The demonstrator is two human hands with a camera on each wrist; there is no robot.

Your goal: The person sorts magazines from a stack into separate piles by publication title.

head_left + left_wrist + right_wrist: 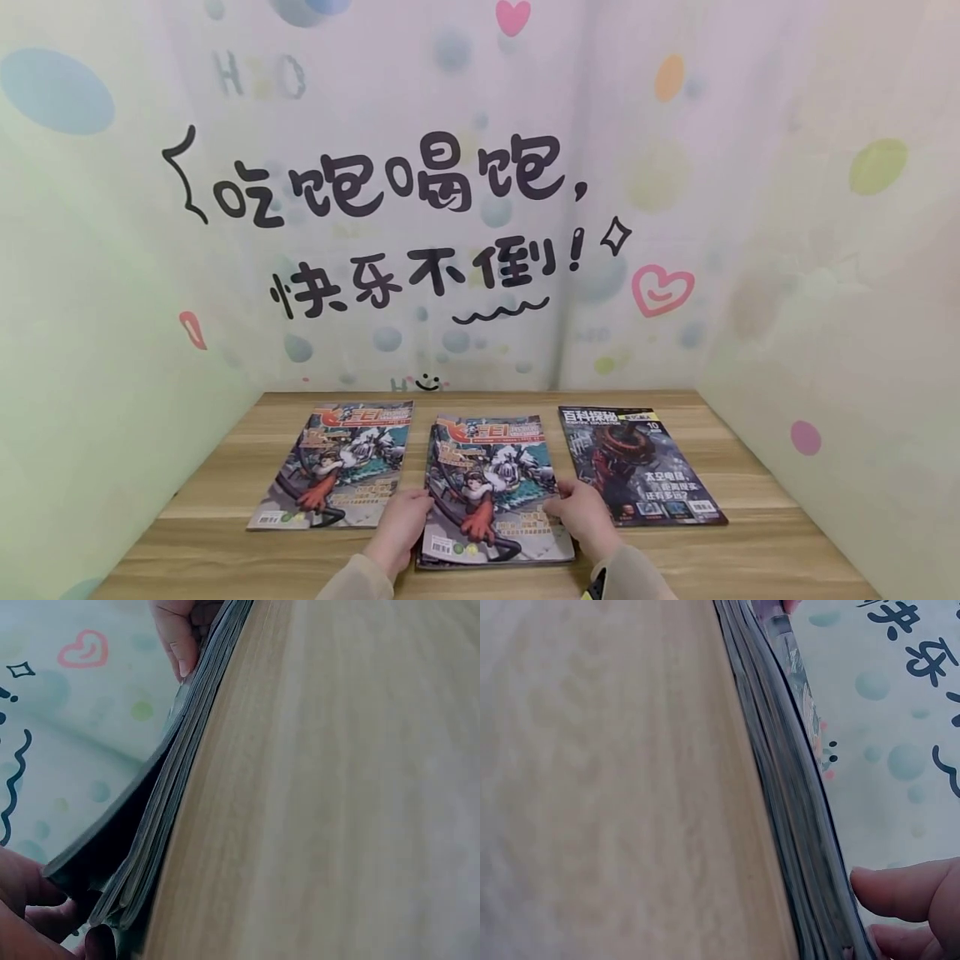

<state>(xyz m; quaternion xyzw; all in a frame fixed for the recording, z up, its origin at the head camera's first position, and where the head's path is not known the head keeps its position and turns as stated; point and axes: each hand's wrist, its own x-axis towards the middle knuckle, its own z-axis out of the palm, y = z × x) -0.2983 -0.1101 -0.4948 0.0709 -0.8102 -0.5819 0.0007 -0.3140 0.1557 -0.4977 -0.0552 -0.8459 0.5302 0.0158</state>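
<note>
The left hand (401, 527) and right hand (587, 518) grip opposite sides of a magazine stack (491, 492), midway between the side edges of the table (198, 537); how many layers the left grasps is hard to tell. A matching magazine (330, 471) lies toward the left edge, a dark magazine (637, 471) toward the right.

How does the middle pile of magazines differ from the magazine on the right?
The left hand and right hand grip the middle pile; neither holds the right magazine. The middle pile's top cover shows a figure partly in red; the right magazine's is mostly dark. The middle pile is nearer the person than the right magazine. Both have covers facing up.
</note>
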